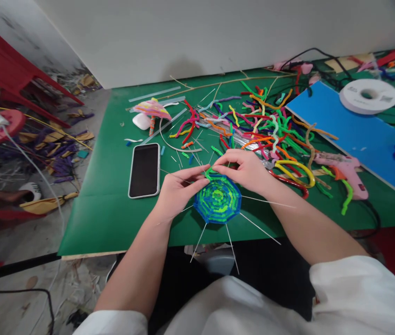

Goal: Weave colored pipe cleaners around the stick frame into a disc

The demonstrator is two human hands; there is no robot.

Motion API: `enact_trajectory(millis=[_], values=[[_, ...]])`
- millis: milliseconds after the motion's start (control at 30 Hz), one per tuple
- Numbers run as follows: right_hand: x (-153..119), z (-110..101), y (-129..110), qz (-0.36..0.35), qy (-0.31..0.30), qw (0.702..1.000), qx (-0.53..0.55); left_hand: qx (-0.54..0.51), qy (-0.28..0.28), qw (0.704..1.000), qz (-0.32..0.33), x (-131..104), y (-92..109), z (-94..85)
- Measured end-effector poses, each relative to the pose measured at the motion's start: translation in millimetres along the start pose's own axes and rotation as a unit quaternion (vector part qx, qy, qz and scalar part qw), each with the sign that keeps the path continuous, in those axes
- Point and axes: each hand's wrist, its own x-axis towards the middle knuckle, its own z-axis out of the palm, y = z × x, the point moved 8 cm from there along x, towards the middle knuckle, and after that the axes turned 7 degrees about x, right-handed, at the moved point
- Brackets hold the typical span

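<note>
The left hand [177, 191] and right hand [248, 170] pinched the disc [218, 201] near its 11 and 12 o'clock rim, at the surface's [96, 204] 6 o'clock edge, with the phone [144, 170] toward 10 o'clock.

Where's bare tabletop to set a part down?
Free: green tabletop left of the phone, out to the left edge, plus the front-left patch between phone, left forearm and front edge.
Crowded: beyond left hand and right hand, with the pipe cleaner pile; around the woven disc, where rods fan out; at right, with glue gun, blue board and spool.
</note>
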Motion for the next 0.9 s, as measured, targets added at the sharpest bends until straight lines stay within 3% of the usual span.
enact_trajectory(millis=[467,900], values=[[0.3,-2.5,2.3,0.014,-0.010,1.000,0.008,0.034,0.035,0.999,0.013,-0.1,3.0,-5.0],[-1.3,0.8,0.9,0.032,-0.044,0.997,0.048,0.017,0.017,1.000,0.010,-0.2,1.5,-1.3]])
